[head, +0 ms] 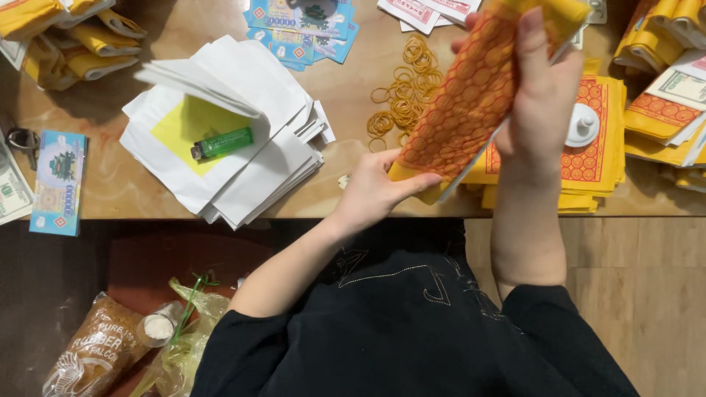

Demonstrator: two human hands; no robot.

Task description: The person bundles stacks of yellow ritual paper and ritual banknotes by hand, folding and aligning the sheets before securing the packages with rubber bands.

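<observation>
Paper fills both my hands: a long yellow bundle (474, 95) printed with an orange coin pattern, held tilted above the near edge of the counter (346, 95). My left hand (371, 192) is closed on its lower end, thumb across the front and fingers behind. My right hand (540, 103) wraps the upper part from the right side, fingers curled over the top edge.

Under the bundle, on the counter toward the right, lies a stack of yellow sheets with red-orange borders (596, 158), and a small white knobbed object (583, 125) rests on it. Loose rubber bands (403, 92) are scattered just left of the bundle. Farther left sits a fanned pile of white paper (243, 162) with a yellow square and a green lighter (222, 143) on top. Blue printed notes (57, 182) lie at the left edge.
</observation>
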